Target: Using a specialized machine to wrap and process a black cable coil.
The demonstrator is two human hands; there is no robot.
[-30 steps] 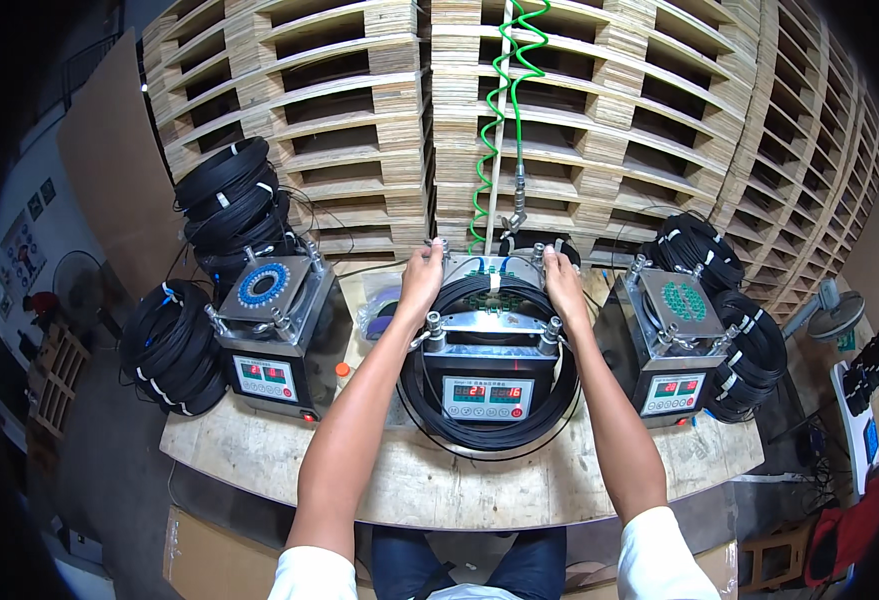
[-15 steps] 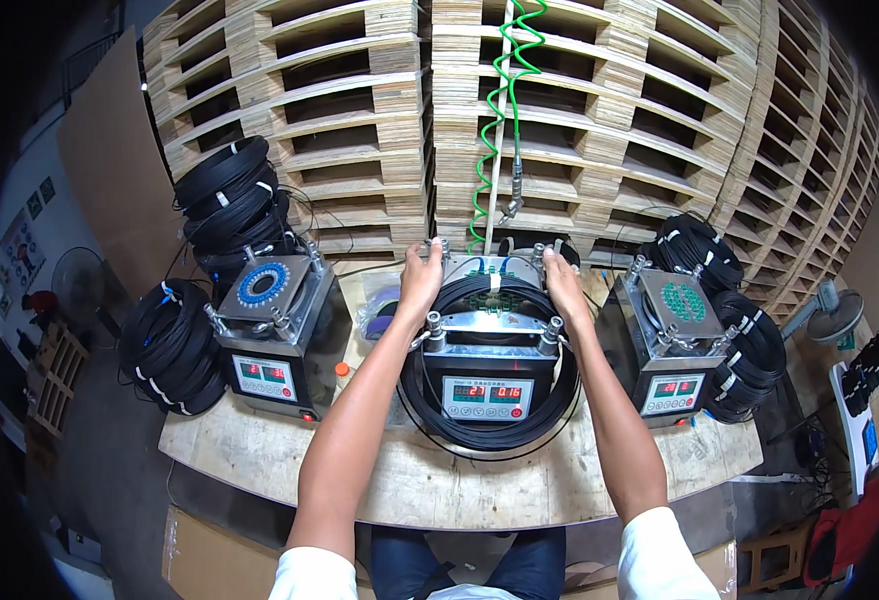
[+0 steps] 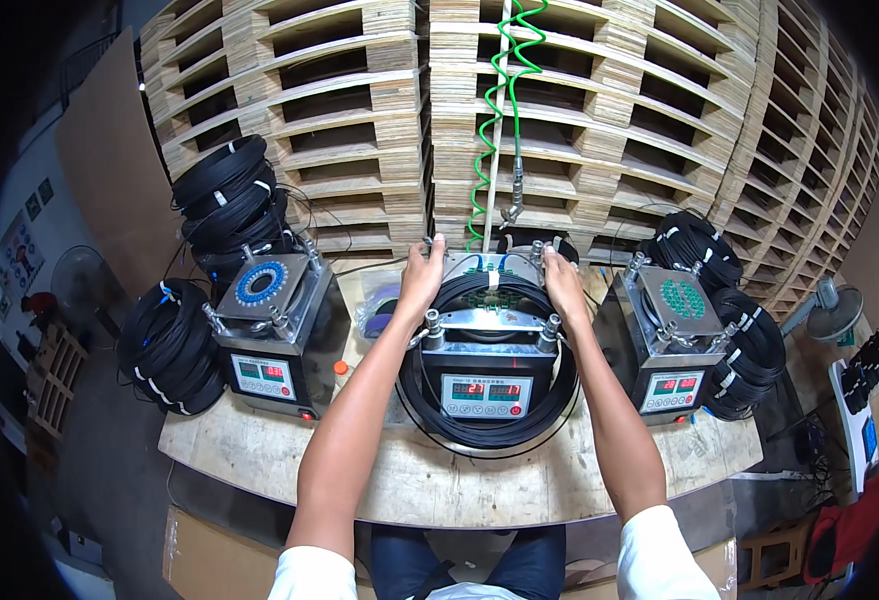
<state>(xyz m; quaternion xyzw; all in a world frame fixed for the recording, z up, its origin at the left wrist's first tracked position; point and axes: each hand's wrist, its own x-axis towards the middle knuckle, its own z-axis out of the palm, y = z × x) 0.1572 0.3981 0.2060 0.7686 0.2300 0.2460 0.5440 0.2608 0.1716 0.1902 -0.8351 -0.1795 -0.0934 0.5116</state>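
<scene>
Middle machine point(image 3: 487, 366) | I see left hand point(image 3: 419, 278) at far-left corner, right hand point(image 3: 563, 282) beside far-right post point(image 3: 537, 250) | fingers bent; clamping, I can't tell

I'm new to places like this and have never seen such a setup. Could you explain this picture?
There is no robot: you see a person's bare left hand and right hand through a wide fisheye camera worn on the head, looking down. Both are at the far corners of the middle black-and-metal boxy machine; their exact grip is unclear. A round coil of thin black cable loops around that machine. It stands on a pale wooden table between two similar machines: the left one carries a ring of small blue pieces, the right one small green pieces.
</scene>
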